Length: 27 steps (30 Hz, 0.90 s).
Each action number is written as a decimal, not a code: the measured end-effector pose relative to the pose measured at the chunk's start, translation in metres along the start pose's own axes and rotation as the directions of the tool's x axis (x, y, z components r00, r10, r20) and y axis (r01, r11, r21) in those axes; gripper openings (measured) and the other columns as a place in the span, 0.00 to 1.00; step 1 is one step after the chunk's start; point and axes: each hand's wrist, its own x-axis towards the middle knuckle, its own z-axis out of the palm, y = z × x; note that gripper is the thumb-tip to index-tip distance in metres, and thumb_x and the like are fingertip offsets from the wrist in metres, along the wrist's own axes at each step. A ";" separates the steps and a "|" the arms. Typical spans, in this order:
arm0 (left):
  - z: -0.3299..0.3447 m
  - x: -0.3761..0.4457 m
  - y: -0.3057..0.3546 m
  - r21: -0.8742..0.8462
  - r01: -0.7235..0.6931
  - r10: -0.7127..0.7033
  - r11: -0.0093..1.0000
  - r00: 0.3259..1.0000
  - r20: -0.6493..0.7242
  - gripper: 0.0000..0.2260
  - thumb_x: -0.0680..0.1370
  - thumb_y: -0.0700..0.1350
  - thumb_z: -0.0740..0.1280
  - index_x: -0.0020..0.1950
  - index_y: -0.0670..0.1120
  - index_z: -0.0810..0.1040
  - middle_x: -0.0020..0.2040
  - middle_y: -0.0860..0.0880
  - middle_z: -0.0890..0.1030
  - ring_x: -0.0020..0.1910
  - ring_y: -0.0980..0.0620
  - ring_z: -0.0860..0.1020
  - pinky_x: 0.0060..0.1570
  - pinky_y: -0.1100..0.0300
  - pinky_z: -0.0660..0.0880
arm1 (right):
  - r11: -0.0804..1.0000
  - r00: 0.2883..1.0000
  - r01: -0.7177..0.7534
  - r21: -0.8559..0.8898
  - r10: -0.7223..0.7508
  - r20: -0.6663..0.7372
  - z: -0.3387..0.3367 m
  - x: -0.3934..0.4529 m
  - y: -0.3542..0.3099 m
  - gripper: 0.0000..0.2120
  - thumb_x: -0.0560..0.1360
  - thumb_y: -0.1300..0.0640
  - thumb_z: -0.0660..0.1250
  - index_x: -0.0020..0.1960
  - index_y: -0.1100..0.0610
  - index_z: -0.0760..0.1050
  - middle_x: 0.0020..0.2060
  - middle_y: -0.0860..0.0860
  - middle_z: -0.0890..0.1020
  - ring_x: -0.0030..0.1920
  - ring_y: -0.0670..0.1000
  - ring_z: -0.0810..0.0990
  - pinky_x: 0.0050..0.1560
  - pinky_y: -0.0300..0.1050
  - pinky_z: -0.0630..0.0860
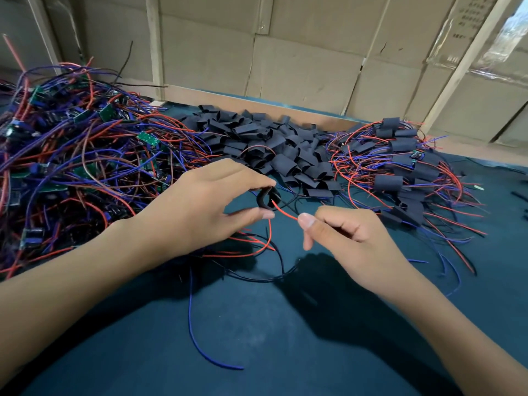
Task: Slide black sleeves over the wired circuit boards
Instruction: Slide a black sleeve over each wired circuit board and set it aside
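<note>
My left hand (200, 207) pinches a black sleeve (264, 199) between thumb and fingers, holding it open above the table's middle. My right hand (351, 238) pinches a red wire (284, 213) whose tip points into the sleeve's opening. More red, blue and black wires (265, 252) trail below the hands; the board they belong to is hidden. A heap of loose black sleeves (271, 144) lies behind the hands.
A big tangle of bare green boards with red and blue wires (71, 155) fills the left. Sleeved boards with wires (400, 167) are piled at right. Dark green table mat (257, 338) in front; cardboard boxes (300, 52) wall the back.
</note>
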 end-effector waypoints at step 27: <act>-0.012 0.004 -0.022 0.497 -0.014 0.075 0.868 0.992 -0.104 0.14 0.79 0.53 0.69 0.56 0.44 0.84 0.45 0.46 0.84 0.47 0.41 0.81 0.46 0.48 0.74 | 0.987 0.940 -0.149 0.058 0.160 -0.301 -0.015 0.011 0.015 0.15 0.70 0.46 0.79 0.39 0.49 0.73 0.26 0.47 0.67 0.26 0.51 0.64 0.31 0.46 0.65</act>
